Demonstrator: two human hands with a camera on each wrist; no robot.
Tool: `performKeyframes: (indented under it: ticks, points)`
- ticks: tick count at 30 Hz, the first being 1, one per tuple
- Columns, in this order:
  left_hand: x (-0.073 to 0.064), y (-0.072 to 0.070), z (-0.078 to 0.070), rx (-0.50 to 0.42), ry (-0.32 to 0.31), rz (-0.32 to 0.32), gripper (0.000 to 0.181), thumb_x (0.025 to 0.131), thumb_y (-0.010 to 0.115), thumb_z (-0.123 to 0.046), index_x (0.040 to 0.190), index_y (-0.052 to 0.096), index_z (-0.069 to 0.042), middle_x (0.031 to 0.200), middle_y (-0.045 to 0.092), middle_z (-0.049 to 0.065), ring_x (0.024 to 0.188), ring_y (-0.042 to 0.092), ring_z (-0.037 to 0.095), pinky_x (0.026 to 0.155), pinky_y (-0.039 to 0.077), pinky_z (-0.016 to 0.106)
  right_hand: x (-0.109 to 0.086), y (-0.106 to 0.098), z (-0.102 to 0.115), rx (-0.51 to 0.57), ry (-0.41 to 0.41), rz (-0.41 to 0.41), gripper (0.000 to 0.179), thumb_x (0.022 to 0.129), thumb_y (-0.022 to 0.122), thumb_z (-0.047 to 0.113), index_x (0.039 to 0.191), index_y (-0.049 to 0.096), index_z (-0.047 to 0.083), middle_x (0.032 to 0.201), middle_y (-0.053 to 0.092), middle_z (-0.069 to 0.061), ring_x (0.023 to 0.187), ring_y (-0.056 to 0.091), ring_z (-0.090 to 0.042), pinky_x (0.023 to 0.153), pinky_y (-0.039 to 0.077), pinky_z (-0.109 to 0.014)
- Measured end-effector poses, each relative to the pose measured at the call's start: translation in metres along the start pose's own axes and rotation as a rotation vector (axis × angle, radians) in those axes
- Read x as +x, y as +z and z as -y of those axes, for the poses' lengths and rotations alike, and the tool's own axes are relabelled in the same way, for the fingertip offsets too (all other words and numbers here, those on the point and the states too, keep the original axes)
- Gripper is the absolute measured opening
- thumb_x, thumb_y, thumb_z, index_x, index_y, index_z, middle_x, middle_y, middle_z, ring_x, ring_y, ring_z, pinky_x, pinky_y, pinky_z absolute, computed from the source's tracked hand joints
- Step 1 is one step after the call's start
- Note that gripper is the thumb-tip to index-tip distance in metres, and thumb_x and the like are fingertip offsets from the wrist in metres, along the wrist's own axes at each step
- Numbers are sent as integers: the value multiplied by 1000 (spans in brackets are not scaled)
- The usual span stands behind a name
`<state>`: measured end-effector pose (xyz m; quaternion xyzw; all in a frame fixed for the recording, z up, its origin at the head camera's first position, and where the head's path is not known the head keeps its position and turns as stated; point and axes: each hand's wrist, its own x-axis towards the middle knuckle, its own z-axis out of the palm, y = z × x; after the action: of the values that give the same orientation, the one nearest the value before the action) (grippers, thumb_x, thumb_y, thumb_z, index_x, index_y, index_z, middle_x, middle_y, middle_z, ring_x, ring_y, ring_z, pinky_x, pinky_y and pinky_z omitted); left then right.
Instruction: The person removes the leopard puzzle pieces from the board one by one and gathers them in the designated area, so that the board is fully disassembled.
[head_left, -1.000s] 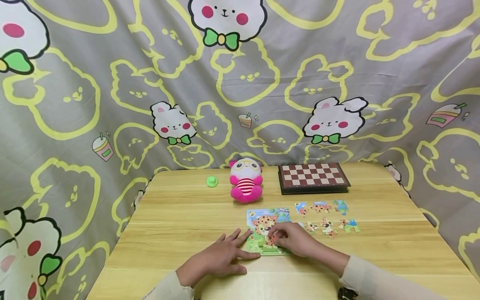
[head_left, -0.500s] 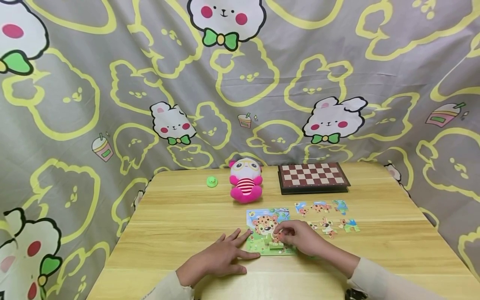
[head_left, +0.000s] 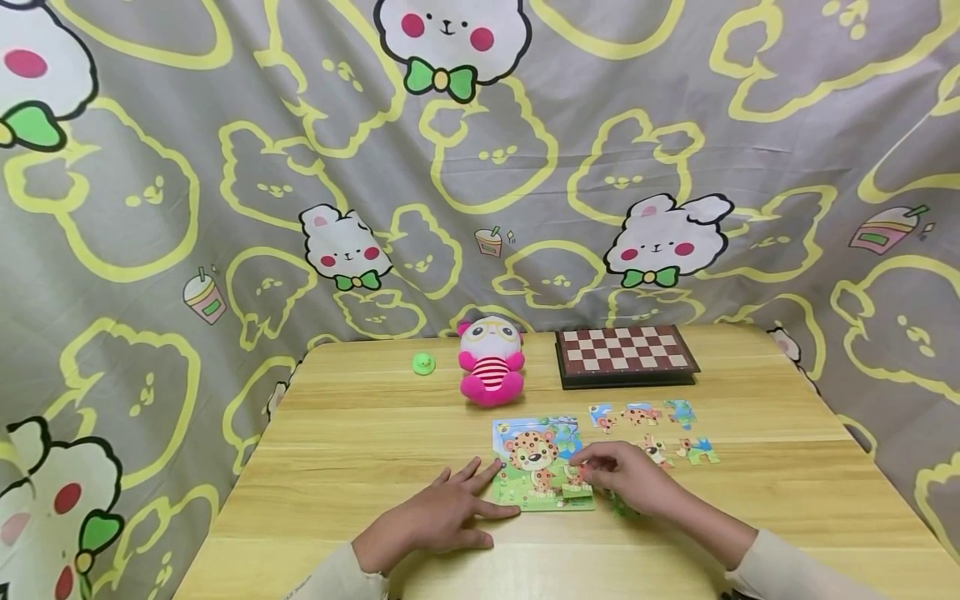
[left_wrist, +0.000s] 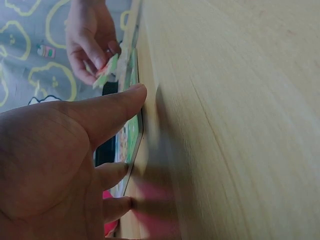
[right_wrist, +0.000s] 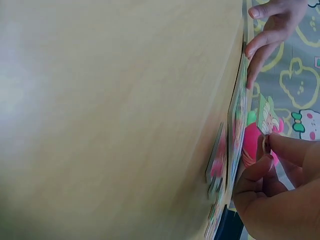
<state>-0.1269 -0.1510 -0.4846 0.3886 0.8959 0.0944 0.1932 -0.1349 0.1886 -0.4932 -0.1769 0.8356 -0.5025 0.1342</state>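
A leopard picture puzzle board (head_left: 512,489) lies flat on the table in front of me. My left hand (head_left: 450,508) is spread at its lower left, fingertips right at the board's edge; the left wrist view shows the thumb (left_wrist: 112,112) and fingers extended along that edge. Between thumb and fingers, my right hand (head_left: 626,475) pinches a puzzle piece (head_left: 576,482) with a spotted body and green grass on it. In the right wrist view this puzzle piece (right_wrist: 266,117) is tilted and raised above the board. The right hand overlaps some loose pieces beside the board.
Several loose puzzle pieces (head_left: 642,414) lie in two rows right of the board. Behind stand a pink-and-white plush toy (head_left: 492,367), a small green toy duck (head_left: 423,364) and a checkered game box (head_left: 628,354). A patterned curtain (head_left: 465,183) hangs behind the table.
My right hand has moved right with the pinched piece, from over the board's lower middle to its lower right edge, uncovering the leopard picture. The left hand stays in place.
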Motion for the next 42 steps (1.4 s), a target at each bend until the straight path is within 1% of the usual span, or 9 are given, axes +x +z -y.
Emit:
performKeyframes:
  ticks: [6,11,14,18,23,27,32,35,42]
  points:
    - [0,0,0,2,5,-5,51,98,63,-52,146,47,-57,174,12,3,154,21,46,111,29,75,-12,-10,-5,12,13,-29,22,100,67,11,120,74,6,102,70,-4,83,60,-13,68,52,-26]
    - [-1,-2,-2,6,7,-7,51,98,64,-51,146,48,-57,173,13,3,154,22,46,111,30,75,-21,-18,-12,-19,22,-55,22,99,68,14,119,75,7,101,71,-3,84,61,-11,69,53,-25]
    - [-1,-2,-2,3,6,-8,51,98,64,-51,146,48,-57,173,13,4,154,21,46,111,29,75,-26,-23,-16,-37,39,-67,23,99,69,16,120,75,8,98,70,-3,81,60,-11,65,52,-26]
    - [-1,-3,-2,-4,1,-5,51,98,64,-51,146,48,-57,173,13,3,154,21,46,111,29,75,-33,-29,-20,-30,47,-74,26,98,69,15,122,73,6,98,69,-5,77,58,-12,61,50,-25]
    - [-1,-2,-3,-7,1,-4,51,98,64,-51,146,48,-57,173,13,3,154,21,46,111,29,75,-41,-37,-24,-18,73,-91,28,97,71,14,124,72,5,97,70,-6,74,57,-14,59,49,-25]
    - [-2,-3,-3,-6,0,-6,51,98,64,-50,146,48,-57,173,13,3,154,21,46,111,29,75,-47,-43,-27,-20,95,-111,28,96,72,15,122,73,5,94,70,-6,70,57,-15,57,49,-26]
    - [-2,-2,-3,-8,0,-7,51,98,64,-50,145,49,-56,173,13,4,154,21,46,111,28,75,-57,-50,-34,-19,104,-132,26,94,74,14,118,72,4,96,70,-7,75,61,-13,59,51,-27]
    - [-2,-2,-3,-9,-1,-7,51,98,64,-50,145,49,-57,173,13,4,154,21,46,111,28,75,-62,-55,-39,-14,109,-131,25,95,73,13,117,71,3,98,71,-7,78,61,-11,60,51,-27]
    - [-2,-2,-3,-6,-2,-6,51,98,64,-51,145,48,-57,173,12,2,155,20,45,112,28,74,-72,-64,-47,-18,120,-113,26,96,71,12,120,70,0,98,71,-7,71,59,-13,57,51,-28]
